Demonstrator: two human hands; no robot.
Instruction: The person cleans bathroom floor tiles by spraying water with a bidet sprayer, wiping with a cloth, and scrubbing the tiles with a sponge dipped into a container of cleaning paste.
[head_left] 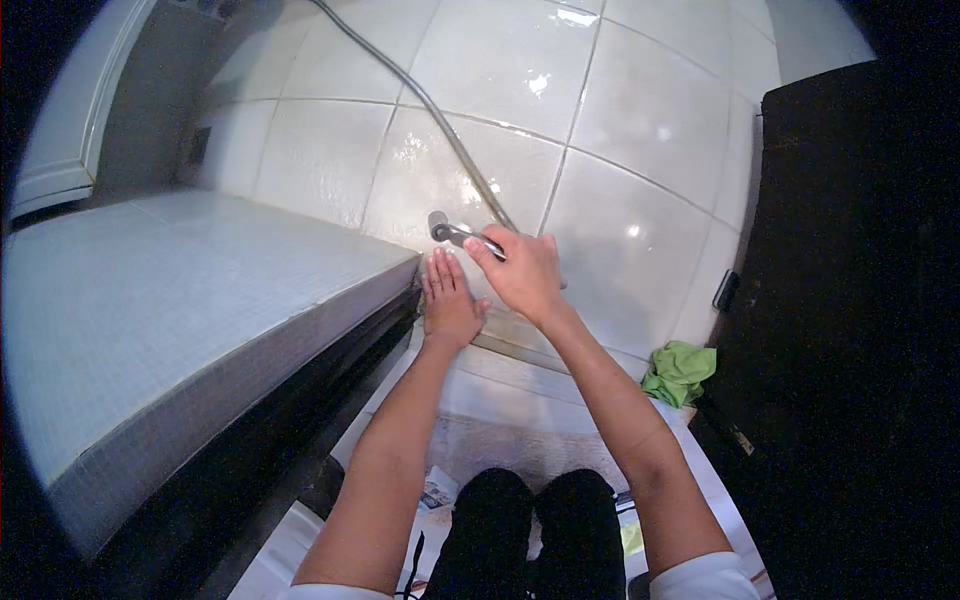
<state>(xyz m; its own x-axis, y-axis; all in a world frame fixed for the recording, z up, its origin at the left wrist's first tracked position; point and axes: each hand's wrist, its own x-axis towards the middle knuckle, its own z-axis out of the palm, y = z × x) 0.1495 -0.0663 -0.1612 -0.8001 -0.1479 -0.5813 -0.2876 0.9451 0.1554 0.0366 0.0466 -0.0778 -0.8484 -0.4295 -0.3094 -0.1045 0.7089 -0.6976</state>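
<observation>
My right hand (525, 272) is wrapped around the handle of a chrome hand sprayer (440, 228), whose small head points to the left. From this hand a flexible metal hose (425, 100) runs up and to the left across wet white tiles (475, 145). Just below the sprayer head, my left hand (452, 305) lies flat with fingers stretched out against the tiles, close to the corner of a pale ledge. Nothing is held in it. Whether water is leaving the sprayer I cannot tell.
A pale mosaic-tiled ledge (210, 290) fills the left side, with a white cabinet or door (75, 105) beyond it. A crumpled green cloth (680, 373) lies at right beside a dark door (840, 300). A white threshold (510, 385) crosses before my knees.
</observation>
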